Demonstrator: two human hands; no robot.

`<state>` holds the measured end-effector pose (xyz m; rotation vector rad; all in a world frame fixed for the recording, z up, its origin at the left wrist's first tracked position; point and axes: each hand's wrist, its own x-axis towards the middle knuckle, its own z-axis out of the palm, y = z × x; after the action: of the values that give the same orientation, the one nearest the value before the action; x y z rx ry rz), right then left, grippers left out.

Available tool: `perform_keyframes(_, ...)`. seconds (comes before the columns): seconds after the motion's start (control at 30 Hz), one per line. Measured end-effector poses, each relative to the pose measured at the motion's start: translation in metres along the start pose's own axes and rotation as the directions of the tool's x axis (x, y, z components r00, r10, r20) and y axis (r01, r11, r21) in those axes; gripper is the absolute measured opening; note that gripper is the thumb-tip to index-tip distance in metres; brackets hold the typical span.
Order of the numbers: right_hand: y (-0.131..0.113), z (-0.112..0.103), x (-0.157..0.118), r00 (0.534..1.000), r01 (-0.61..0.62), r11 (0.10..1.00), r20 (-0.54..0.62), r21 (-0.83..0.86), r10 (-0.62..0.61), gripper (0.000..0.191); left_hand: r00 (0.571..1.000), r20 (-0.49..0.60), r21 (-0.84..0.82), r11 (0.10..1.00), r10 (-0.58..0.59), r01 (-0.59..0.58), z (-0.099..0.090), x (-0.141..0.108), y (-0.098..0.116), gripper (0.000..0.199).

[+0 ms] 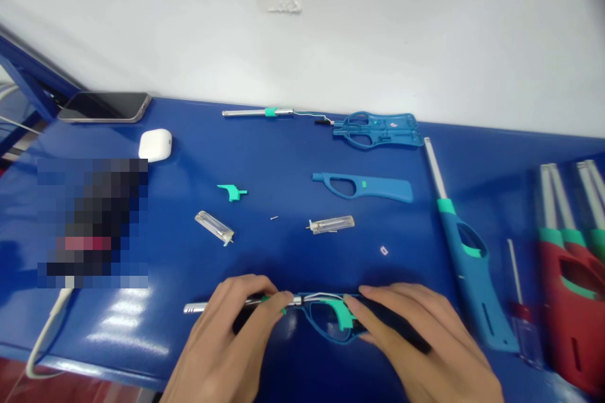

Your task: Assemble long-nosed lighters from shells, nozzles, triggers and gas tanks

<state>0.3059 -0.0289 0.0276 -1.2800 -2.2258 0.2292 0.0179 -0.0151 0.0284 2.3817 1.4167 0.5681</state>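
My left hand (227, 340) pinches a lighter's metal tube (195, 308) between thumb and fingers, around its green collar. The tube lies level and meets the front of a blue lighter handle half (339, 340). Along the top of that half runs a thin white wire. Gripping the rear of the handle is my right hand (420, 334), its thumb beside the green trigger (341, 312); the palm hides most of the handle. Just beyond my hands lie two clear fuel tanks (332, 224) (214, 227), a small screw (274, 218) and a loose green trigger (232, 192).
Farther back are another blue handle half (385, 187), an opened handle (378, 129) and a wired metal tube (258, 112). At right: a blue lighter (482, 289), a screwdriver (517, 289), red lighters (574, 315). At left: a phone (104, 106), a white case (155, 145), a cable (47, 327).
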Motion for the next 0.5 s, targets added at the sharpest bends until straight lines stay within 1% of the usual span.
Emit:
perform_keyframes(0.1, 0.0002, -0.0006, -0.0004, 1.000, -0.016, 1.000, -0.004, 0.021, 0.016, 0.033, 1.000, -0.010, 0.012, 1.000, -0.008, 0.008, -0.0002, -0.0021, 0.0040, 0.042)
perform_keyframes(0.23, 0.0011, 0.0006, -0.0022, 1.000, -0.002, 0.999, -0.001, 0.048, 0.002, 0.040, 0.998, -0.057, 0.006, 1.000, -0.008, 0.009, -0.0007, -0.0014, 0.0092, 0.042)
perform_keyframes(0.33, 0.0004, 0.0022, -0.0028, 1.000, 0.013, 0.998, -0.006, 0.069, -0.013, 0.042, 0.994, -0.106, 0.002, 0.999, 0.033, -0.033, -0.0013, -0.0017, 0.0076, 0.043)
perform_keyframes(0.5, -0.0033, 0.0028, -0.0014, 0.999, -0.029, 0.999, 0.020, 0.016, 0.028, 0.044, 0.984, -0.162, 0.012, 0.998, 0.068, -0.067, 0.0008, -0.0058, 0.0016, 0.036)
